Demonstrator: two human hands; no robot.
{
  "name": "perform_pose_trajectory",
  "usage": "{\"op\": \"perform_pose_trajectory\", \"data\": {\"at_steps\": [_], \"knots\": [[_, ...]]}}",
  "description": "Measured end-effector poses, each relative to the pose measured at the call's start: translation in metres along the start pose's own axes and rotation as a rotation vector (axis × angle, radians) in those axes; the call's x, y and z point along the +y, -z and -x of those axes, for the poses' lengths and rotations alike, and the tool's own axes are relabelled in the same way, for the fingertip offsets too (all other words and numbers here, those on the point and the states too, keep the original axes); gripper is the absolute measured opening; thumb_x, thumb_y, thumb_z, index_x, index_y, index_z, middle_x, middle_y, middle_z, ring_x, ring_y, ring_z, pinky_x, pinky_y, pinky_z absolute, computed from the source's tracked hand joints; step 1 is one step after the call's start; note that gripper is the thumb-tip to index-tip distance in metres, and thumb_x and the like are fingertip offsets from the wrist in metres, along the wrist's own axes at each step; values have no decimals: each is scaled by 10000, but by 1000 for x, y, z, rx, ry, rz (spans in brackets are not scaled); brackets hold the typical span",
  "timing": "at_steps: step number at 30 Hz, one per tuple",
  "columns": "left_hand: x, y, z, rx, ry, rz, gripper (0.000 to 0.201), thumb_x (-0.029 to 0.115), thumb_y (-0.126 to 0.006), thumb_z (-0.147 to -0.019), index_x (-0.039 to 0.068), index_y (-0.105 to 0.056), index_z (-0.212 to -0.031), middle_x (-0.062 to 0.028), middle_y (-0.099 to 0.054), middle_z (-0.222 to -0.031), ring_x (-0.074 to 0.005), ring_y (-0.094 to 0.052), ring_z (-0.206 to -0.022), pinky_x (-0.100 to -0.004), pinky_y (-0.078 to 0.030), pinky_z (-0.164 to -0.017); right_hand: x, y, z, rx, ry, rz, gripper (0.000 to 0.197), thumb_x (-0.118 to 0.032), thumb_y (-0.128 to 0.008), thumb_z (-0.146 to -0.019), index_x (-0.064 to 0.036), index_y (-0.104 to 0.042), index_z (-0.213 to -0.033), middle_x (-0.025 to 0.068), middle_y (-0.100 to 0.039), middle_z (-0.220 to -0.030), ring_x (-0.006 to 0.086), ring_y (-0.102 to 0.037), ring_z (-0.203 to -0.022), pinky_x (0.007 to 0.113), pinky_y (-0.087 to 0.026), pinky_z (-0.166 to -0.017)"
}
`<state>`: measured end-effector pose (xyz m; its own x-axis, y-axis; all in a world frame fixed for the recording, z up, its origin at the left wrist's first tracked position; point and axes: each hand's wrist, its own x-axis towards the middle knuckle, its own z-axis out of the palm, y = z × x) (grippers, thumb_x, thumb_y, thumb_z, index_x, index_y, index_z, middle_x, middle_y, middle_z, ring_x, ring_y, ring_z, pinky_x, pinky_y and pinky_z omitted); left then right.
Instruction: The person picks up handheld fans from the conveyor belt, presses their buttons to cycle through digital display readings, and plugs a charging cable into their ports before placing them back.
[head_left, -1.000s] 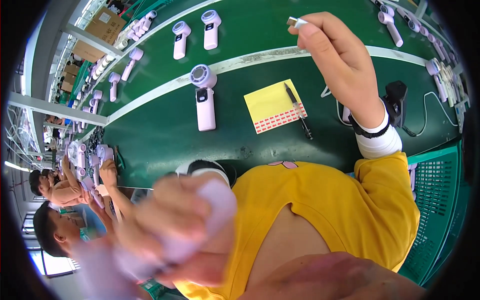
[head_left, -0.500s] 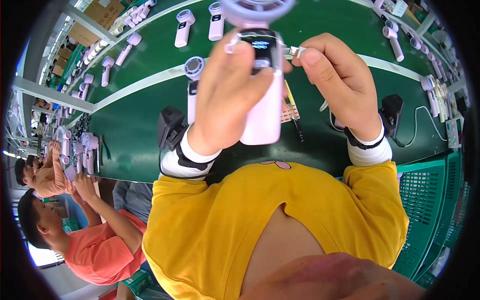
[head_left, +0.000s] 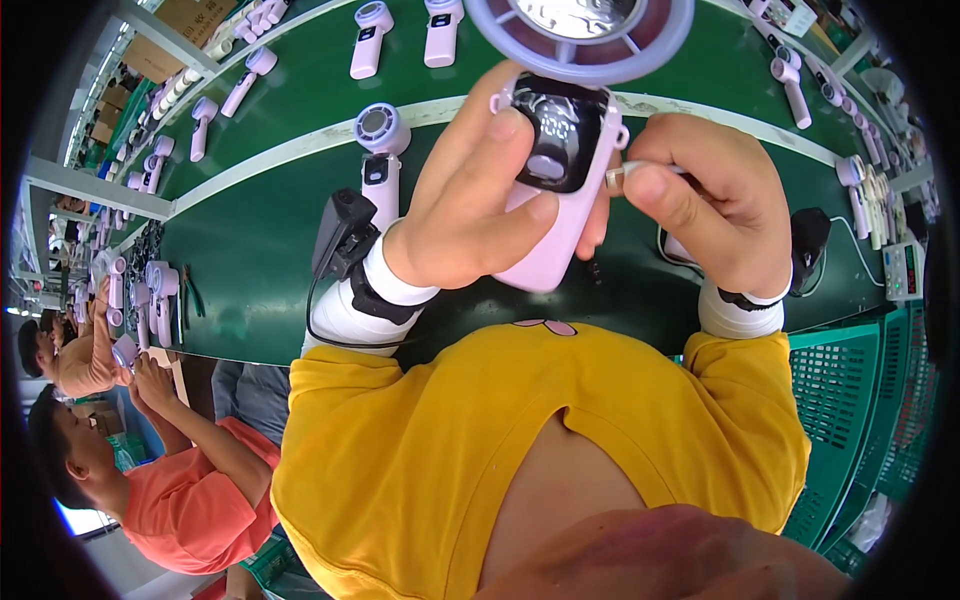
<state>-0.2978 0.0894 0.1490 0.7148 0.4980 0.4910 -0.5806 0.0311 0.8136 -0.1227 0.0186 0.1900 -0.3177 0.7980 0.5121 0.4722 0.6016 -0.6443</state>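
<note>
Green tabletop (head_left: 250, 270) spreads across a busy workroom, with a co-worker in a coral shirt (head_left: 205, 500) at the left and a green plastic crate (head_left: 838, 400) at the right. Toward the upper left, a carton (head_left: 180, 40) carries printed characters. Closer in, a lilac handheld fan (head_left: 545, 250) is held up above the tabletop; the left hand (head_left: 450, 215) has its fingers wrapped round the body. Beside it, the right hand (head_left: 728, 200) has thumb and fingers closed in a pinch. On the fan's dark display (head_left: 565, 125), pale lit digits show through glare; no brand can be made out. Smallest is the cable plug (head_left: 615, 180) in that pinch, just beside the fan's side; whether they touch, I cannot tell. The step seems to be presenting plug to fan; joining them would call for a steady body and straight alignment.
</note>
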Motion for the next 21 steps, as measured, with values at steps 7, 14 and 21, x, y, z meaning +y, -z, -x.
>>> {"op": "perform_pose_trajectory", "data": {"at_steps": [7, 14, 21], "knots": [[-13, 8, 6, 39, -176, -262, 465, 18, -463, -769, -8, -296, -1202, -196, -419, -1174, -267, -563, -654, -350, -490, -572, 9, -10, -8, 102, 8, 87, 159, -159, -525, -850, -40, -543, -745, 51, -513, -588, 198, -484, -521, 268, -367, -475], [-9, 6, 7, 17, -213, -380, 491, -17, -501, -743, -6, -305, -1193, -191, -416, -1146, -250, -554, -667, -339, -489, -571, 18, -24, -7, 174, 63, 82, 164, -164, -498, -865, -42, -541, -764, 32, -528, -595, 191, -511, -537, 276, -388, -486], [-4, 4, 0, -44, -271, -494, 520, -53, -538, -716, -3, -313, -1183, -186, -413, -1119, -233, -546, -680, -328, -488, -569, 16, -17, -10, 107, 48, -39, 205, -203, -489, -880, -46, -544, -761, 16, -554, -618, 164, -503, -536, 253, -392, -499]]}}
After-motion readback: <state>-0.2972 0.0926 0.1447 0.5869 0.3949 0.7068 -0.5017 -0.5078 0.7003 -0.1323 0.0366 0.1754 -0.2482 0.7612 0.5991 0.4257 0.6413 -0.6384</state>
